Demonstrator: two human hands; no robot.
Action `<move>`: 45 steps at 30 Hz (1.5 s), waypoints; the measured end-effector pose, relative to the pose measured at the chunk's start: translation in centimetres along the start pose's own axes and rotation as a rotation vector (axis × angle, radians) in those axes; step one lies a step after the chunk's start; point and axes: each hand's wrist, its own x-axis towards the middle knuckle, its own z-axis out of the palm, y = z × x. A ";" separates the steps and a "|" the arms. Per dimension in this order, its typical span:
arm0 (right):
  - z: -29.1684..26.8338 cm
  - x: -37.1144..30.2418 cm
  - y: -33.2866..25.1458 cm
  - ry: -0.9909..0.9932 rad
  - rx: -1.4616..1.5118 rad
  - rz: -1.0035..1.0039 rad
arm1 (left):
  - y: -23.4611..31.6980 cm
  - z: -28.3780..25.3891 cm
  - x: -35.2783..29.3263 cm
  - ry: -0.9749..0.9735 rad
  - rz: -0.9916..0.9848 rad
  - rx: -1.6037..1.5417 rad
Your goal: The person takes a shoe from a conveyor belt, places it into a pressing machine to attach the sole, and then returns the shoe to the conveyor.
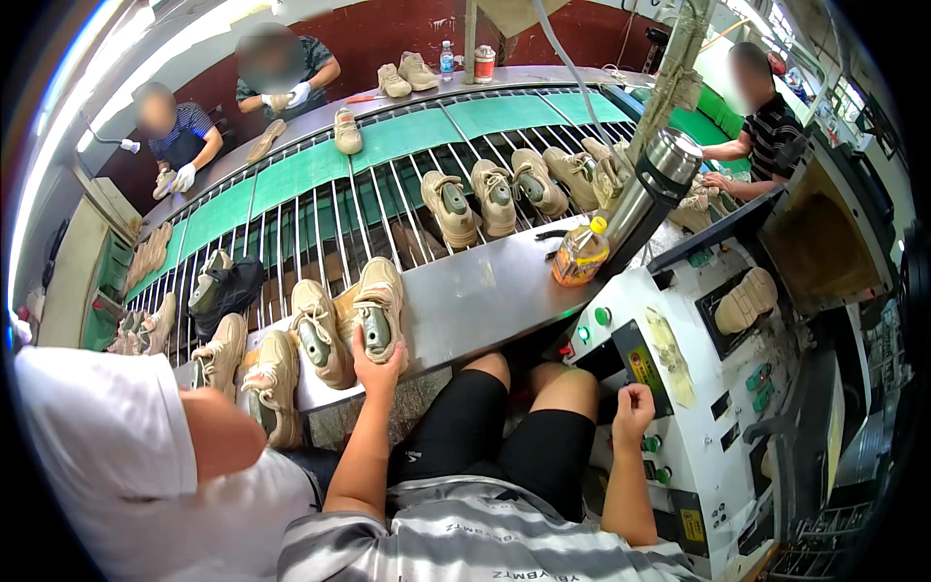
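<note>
"Left hand: which item am I listing?"

"My left hand [376, 366], one: it is gripping a beige shoe [381, 281] at the heel, thumb and fingers pressing either side."

"Location?"

"The shoe is pointing its toe away from me, over the near edge of the steel tabletop [475, 301]. A green last [376, 330] is filling its opening. A second shoe [320, 330] is standing just left."

"Right hand?"

"My right hand [632, 412], one: it is curling its fingers beside the white machine [713, 373]. Whether it is pinching anything, I cannot tell."

"Sundries?"

"One yellow-capped bottle [582, 254], standing beside a steel thermos [648, 199]."
</note>
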 end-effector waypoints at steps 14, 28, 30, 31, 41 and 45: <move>-2.8 7.6 -0.9 0.271 -0.523 -0.207 | -2.9 20.0 17.2 0.202 0.091 0.149; -9.0 37.5 -0.3 0.304 -1.255 0.264 | 3.2 -1.8 8.1 0.405 0.423 0.621; -10.4 40.4 2.4 0.194 -1.361 0.430 | 4.4 -3.6 9.2 0.453 0.355 0.668; -10.8 40.7 2.9 0.187 -1.395 0.476 | 5.4 -4.3 9.4 0.378 0.208 0.787; -9.4 36.7 -1.7 0.197 -1.325 0.591 | -4.7 -9.8 5.0 0.221 -0.204 0.062; -9.6 37.0 -1.3 0.198 -1.283 0.623 | -4.3 -9.3 5.6 0.175 -0.230 0.036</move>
